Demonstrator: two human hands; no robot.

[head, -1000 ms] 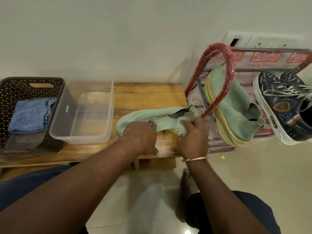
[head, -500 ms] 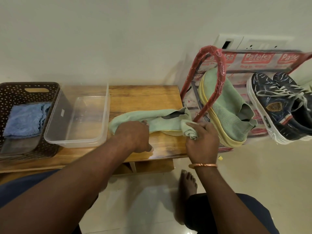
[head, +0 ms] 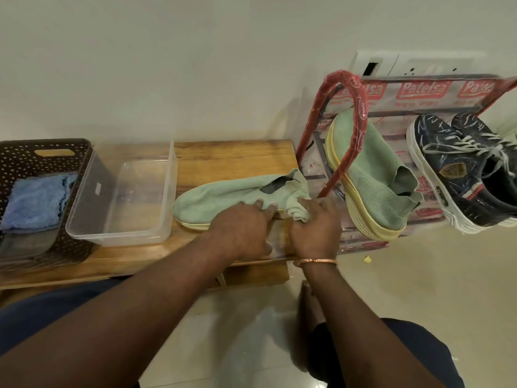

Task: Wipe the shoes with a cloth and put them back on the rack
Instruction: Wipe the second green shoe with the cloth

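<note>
Shoe [head: 218, 201] on bench [head: 237, 161]: L hand [head: 240, 231] fingers straight atop, R hand [head: 316, 228] fingers curled round cloth [head: 298, 211] at heel.

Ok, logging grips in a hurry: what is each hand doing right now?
Left hand: open, pressing on the green shoe on the bench.
Right hand: closed round the cloth at the shoe's heel.

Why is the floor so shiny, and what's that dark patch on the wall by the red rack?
Head view: the glossy cream floor tiles mirror the room's light as a pale sheen; head view again, the dark patch is a soft shadow that the red wrapped shoe rack throws on the white wall beside it.
</note>
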